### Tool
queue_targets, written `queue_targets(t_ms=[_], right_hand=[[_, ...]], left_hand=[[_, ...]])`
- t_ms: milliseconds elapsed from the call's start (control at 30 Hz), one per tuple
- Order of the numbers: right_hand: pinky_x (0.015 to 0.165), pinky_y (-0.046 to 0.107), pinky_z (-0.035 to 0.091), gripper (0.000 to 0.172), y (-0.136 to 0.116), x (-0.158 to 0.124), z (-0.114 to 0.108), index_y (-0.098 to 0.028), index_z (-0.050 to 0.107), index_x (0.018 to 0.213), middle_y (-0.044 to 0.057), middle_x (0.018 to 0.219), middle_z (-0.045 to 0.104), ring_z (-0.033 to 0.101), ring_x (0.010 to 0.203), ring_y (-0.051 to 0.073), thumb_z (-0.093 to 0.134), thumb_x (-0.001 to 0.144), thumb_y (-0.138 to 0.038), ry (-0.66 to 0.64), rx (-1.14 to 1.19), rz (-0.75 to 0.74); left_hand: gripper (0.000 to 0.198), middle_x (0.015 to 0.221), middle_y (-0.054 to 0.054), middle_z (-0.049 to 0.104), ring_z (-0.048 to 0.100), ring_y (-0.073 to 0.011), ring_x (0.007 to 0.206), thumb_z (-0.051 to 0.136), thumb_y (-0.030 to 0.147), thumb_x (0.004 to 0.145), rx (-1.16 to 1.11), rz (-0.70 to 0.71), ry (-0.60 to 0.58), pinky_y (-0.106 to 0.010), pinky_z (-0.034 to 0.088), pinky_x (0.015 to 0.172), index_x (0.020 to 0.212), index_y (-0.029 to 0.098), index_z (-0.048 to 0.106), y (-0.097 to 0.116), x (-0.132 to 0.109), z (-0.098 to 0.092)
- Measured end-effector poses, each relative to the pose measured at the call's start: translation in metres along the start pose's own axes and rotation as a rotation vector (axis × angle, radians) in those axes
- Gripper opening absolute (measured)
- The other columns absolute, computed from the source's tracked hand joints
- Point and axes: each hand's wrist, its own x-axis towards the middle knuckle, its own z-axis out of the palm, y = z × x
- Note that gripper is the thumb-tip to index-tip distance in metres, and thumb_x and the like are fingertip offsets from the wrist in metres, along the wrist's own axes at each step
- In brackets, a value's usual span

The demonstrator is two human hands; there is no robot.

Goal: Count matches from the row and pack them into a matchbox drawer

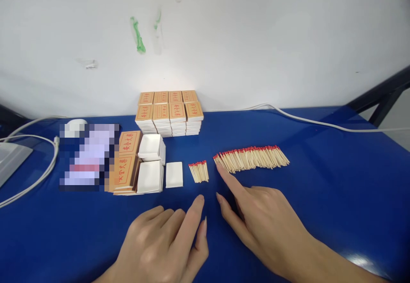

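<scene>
The right hand [265,227] lies palm-down, its index finger stretched toward 11 o'clock and seemingly touching the long row of matches [253,158], pinching nothing. The left hand [163,240] rests loosely spread and empty on the blue bench [320,197]. At its 12 o'clock lies a small match bunch [199,172]; beyond, the stacked orange matchboxes [169,113] bear red characters too small to read.

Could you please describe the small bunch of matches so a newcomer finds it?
On the blue table, look just beyond the left hand. The small bunch of matches lies between a lone white tray and the long row of matches, holding far fewer.
</scene>
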Motion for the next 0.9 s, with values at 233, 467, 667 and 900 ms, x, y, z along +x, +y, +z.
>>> queue_targets(t_ms=[233,467,667,900], right_hand=[[0.047,0.035,0.036,0.053,0.0006,-0.0019,-0.0003,0.002,0.053,0.156,-0.004,0.054,0.064,0.061,0.041,0.019,0.037,0.114,-0.027,0.006,0.005,0.002],[0.047,0.035,0.037,0.052,-0.0004,-0.0001,-0.0014,0.004,0.056,0.153,-0.004,0.054,0.064,0.063,0.042,0.019,0.033,0.116,-0.025,0.025,-0.005,-0.024],[0.047,0.037,0.038,0.051,-0.0003,-0.0011,0.0009,0.002,0.059,0.15,-0.002,0.056,0.067,0.065,0.044,0.02,0.034,0.116,-0.024,0.032,-0.032,-0.013],[0.048,0.036,0.038,0.048,-0.0003,-0.0014,0.0024,-0.002,0.06,0.151,-0.001,0.062,0.072,0.066,0.045,0.019,0.036,0.115,-0.023,0.052,-0.027,-0.024]], left_hand=[[0.028,0.061,0.003,0.067,0.062,-0.0142,0.044,0.065,0.008,0.099,0.0,-0.009,0.0,-0.033,0.051,0.044,0.126,0.0,0.069,-0.0004,-0.0014,0.0006],[0.03,0.061,0.002,0.067,0.061,-0.0153,0.043,0.067,0.008,0.097,-0.009,-0.014,-0.009,-0.035,0.05,0.043,0.125,0.0,0.069,-0.0012,-0.0006,0.0016],[0.029,0.062,0.002,0.067,0.061,-0.0157,0.043,0.067,0.007,0.097,-0.012,-0.022,0.001,-0.036,0.049,0.043,0.126,0.0,0.069,-0.0013,-0.0015,0.0016],[0.029,0.064,0.001,0.069,0.061,-0.0159,0.044,0.068,0.008,0.097,-0.003,-0.021,0.003,-0.036,0.048,0.042,0.125,0.001,0.069,-0.0032,-0.0015,0.0032]])
